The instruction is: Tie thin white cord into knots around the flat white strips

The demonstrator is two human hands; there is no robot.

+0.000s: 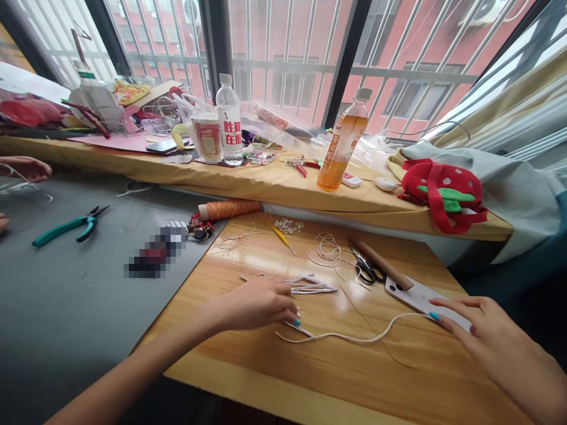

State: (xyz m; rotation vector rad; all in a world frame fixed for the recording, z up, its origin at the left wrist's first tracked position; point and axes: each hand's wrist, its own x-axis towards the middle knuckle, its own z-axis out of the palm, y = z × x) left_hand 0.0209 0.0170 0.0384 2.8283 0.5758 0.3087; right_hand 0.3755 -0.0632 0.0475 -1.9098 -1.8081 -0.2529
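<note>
My left hand (266,304) is over the wooden board, its fingers curled together. A thin white stick (303,330) reaches out from under its fingertips; the grip itself is partly hidden. Just behind that hand lies a pile of similar white sticks (314,288), and small white bits show by the fingertips. At the right, my right hand (491,330) rests over a pale phone (411,297). Its thumb and forefinger are close together at the end of a white cord (354,339), which curves left across the board towards my left hand.
Black-handled scissors (370,273), a brown stick (381,262), loose thread (328,248) and yellow tweezers (281,236) lie behind. Teal pliers (66,230) are on the grey table, near another person's hand (31,168). Bottles (341,147) stand on the ledge.
</note>
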